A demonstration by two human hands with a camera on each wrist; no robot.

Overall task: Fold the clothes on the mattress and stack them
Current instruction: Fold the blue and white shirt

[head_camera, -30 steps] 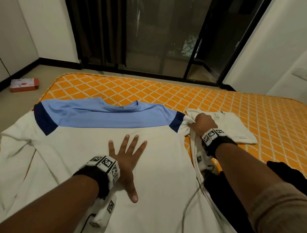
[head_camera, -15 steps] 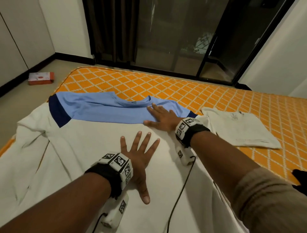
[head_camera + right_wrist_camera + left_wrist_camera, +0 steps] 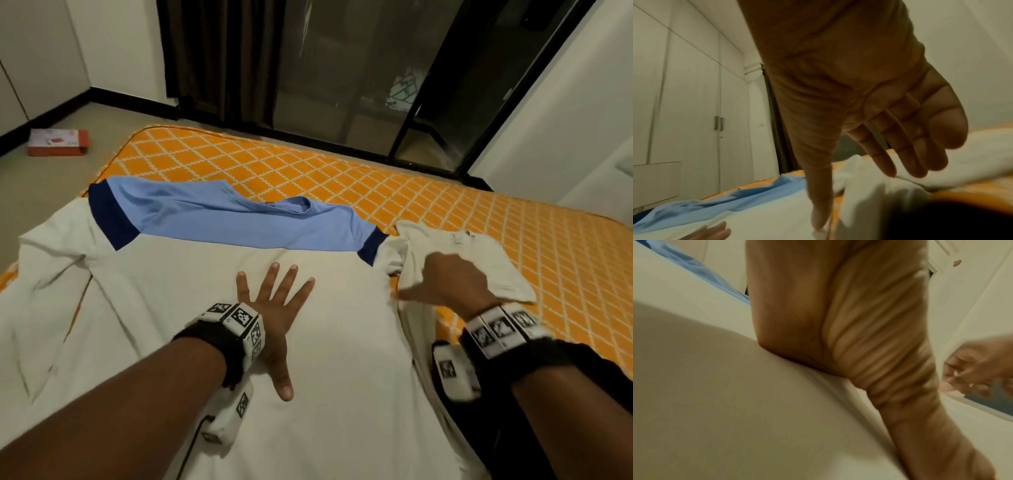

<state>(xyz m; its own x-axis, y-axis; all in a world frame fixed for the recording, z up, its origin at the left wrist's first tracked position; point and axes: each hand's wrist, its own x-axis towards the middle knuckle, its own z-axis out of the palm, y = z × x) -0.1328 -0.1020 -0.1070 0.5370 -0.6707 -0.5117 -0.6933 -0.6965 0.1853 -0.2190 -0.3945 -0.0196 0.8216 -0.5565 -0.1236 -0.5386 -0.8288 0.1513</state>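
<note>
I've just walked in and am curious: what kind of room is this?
Most likely a bedroom at home. An orange patterned mattress lies low by the floor, white wardrobe doors line one wall, and a dark curtain hangs beside a sliding glass door.

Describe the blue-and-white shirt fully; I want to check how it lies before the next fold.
The blue-and-white shirt lies spread flat on the orange mattress, collar away from the person. Its shoulder band is light blue with navy sleeve cuffs; the body is white, soft knit-looking cloth, with mild creases. The left hand presses flat on its middle. The right hand is at its right sleeve, fingers straight.
</note>
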